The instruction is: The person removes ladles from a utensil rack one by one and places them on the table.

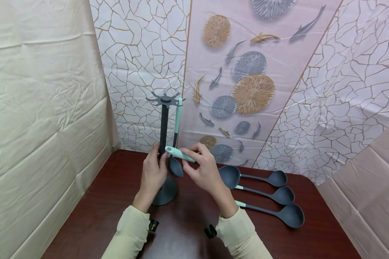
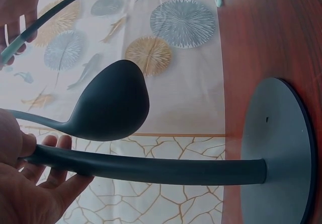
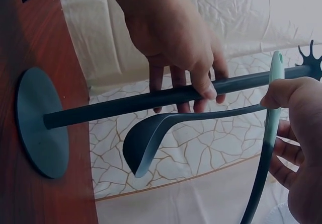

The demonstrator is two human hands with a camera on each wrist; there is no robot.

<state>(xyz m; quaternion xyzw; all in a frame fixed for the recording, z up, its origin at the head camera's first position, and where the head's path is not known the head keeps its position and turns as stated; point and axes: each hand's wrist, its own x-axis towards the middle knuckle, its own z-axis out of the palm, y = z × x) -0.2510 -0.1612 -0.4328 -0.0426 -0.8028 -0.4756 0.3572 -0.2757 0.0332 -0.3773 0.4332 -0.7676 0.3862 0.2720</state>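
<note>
My left hand grips the upright pole of a dark utensil stand, whose round base rests on the table. At the top is a ring of hooks. One ladle hangs from it by its mint-green handle, its dark bowl beside the pole. In my right hand I pinch the mint-green handle of a second ladle, between thumb and fingers. That handle's holed end crosses in front of the pole in the head view, and its bowl points right.
Three more dark ladles, a back one, a middle one and a front one, lie on the right of the brown table, bowls to the right. Patterned cloth hangs behind and plain cloth at the left.
</note>
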